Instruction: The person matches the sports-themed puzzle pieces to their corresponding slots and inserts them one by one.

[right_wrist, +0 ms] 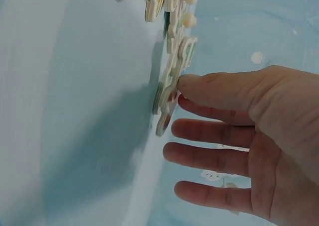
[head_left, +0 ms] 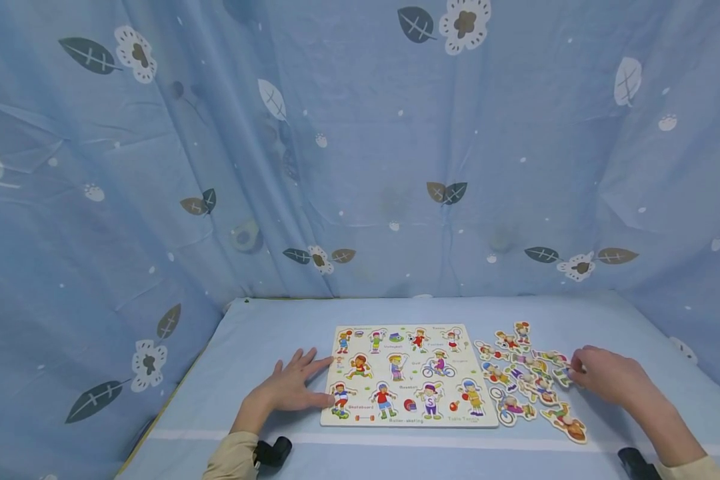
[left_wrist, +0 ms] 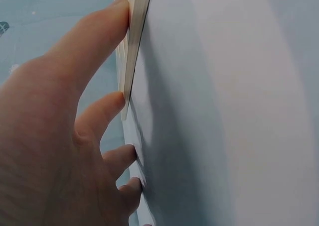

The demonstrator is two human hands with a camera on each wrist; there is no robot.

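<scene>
A wooden peg puzzle board (head_left: 408, 383) printed with children playing sports lies flat on the table. My left hand (head_left: 297, 385) lies spread at its left side, thumb and index fingertip touching the board's edge (left_wrist: 133, 52); the other fingers (left_wrist: 119, 159) rest on the table. To the right of the board is a loose heap of puzzle pieces (head_left: 531, 363), some overlapping. At the heap's right side my right hand (head_left: 606, 375) pinches a puzzle piece (head_left: 561, 376) between thumb and index finger, its other fingers (right_wrist: 207, 154) extended. The grip itself is partly hidden behind the thumb.
Small round knobs (right_wrist: 189, 20) stand up from some pieces. The table (head_left: 276, 460) has a light blue cover with a white stripe near the front. A patterned blue curtain (head_left: 360, 147) hangs behind and along the sides.
</scene>
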